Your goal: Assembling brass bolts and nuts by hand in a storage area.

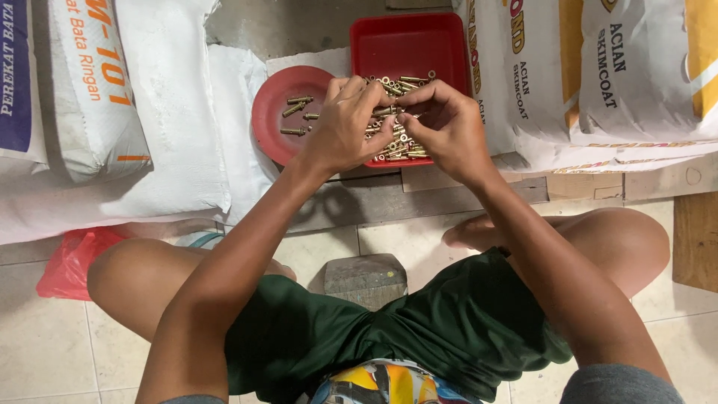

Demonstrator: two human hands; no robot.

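Big white woven sacks [134, 112] lie on both sides, pale tiled floor [389, 239] below. A crumpled red plastic bag [71, 258] sits at the person's left knee. A small grey stone block [366, 278] sits between the legs. A red rectangular plastic tray [411, 45] holds a heap of small brass-coloured bolts [396, 142]; just beside it, a round red plastic plate [273, 131] carries a few more. Left hand [345, 123] and right hand [441, 127] meet over the tray, fingertips pressed together, pinching one brass bolt [385, 111] between them, above the heap.
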